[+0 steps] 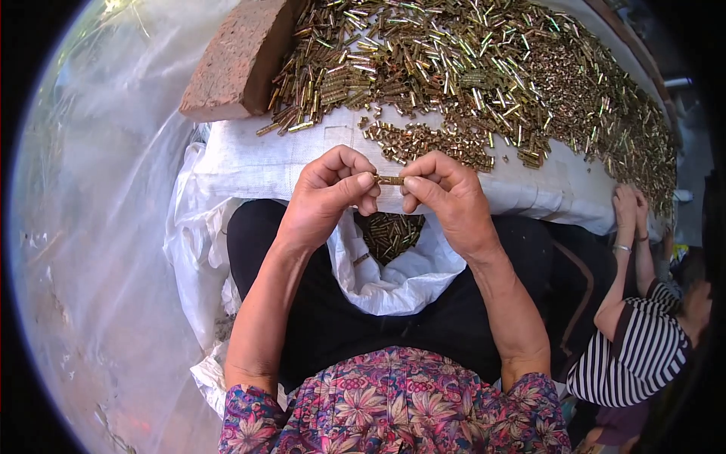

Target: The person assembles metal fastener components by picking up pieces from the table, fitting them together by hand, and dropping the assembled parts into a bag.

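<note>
A slim, brass-coloured metal rod or sleeve (390, 180) is held level in front of me, one end in each hand. My left hand (333, 185) pinches its left end between thumb and fingers. The right end sits in the pinch of my right hand (442, 189). Both ends are covered by fingertips, so I cannot tell whether it is one piece or two joined. Below it, between my knees, a white woven sack (386, 291) gapes with many similar metal pieces (391, 234) inside. Just beyond my hands lies a pile of short brass-coloured sleeves (435, 144).
A white-covered table (249, 155) carries a wide heap of long metal pieces (423, 57) and short ones (582, 83). A red brick (234, 64) stands at its left. On the right, a person in a striped shirt (635, 352) reaches to the table. Translucent plastic sheeting (98, 212) hangs at left.
</note>
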`<state>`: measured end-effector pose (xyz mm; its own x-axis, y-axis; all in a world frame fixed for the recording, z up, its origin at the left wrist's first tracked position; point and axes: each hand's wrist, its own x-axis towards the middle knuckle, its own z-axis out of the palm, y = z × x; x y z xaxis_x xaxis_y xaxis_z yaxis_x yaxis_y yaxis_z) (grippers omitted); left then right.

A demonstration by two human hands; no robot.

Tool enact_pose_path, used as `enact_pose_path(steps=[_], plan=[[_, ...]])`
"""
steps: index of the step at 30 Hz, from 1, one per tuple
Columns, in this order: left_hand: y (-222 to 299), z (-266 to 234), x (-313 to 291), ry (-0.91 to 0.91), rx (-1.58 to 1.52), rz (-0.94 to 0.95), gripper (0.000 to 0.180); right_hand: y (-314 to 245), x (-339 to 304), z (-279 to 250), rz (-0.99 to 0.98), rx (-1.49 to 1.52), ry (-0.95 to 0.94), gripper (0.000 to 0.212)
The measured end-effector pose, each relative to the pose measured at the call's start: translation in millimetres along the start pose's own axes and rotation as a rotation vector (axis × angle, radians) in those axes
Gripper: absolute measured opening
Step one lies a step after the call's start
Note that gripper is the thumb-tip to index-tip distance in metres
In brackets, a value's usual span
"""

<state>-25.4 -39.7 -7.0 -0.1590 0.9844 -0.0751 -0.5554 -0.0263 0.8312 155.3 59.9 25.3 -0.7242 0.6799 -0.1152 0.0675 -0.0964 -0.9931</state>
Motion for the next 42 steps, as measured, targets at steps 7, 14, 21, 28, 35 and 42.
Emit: enact_pose_path(steps=[7,14,21,28,35,42], plan=[[-2.8,2.4,-1.7,-0.038,-0.036,0.010,0.012,8.7,-7.9,2.4,0.012,0.139,0.034,0.009],[1.5,6.7,-4.8,-0.003,0.057,-0.017,0.012,9.7,-14.2,5.9,-0.036,0.051,0.036,0.008],[3.3,6.1,-11.2,-0.161,0.097,-0.092,0.014,21.8,-21.6,-8.3,0.026,0.222,-0.078,0.008],[-2.9,18.1,-19.6,-0.378,-0.131,-0.190,0.022,5.1,-35.3,-4.3,0.270,0.671,-0.288,0.011],[12.4,14.5,-18.3,-0.303,0.156,-0.287,0.025,-3.2,-40.5,-12.8,0.199,0.278,-0.253,0.014],[26.3,-19.9,31.2,0.144,1.270,0.327,0.017,-0.3,-0.9,-44.8,-0.003,-0.405,-0.047,0.012]])
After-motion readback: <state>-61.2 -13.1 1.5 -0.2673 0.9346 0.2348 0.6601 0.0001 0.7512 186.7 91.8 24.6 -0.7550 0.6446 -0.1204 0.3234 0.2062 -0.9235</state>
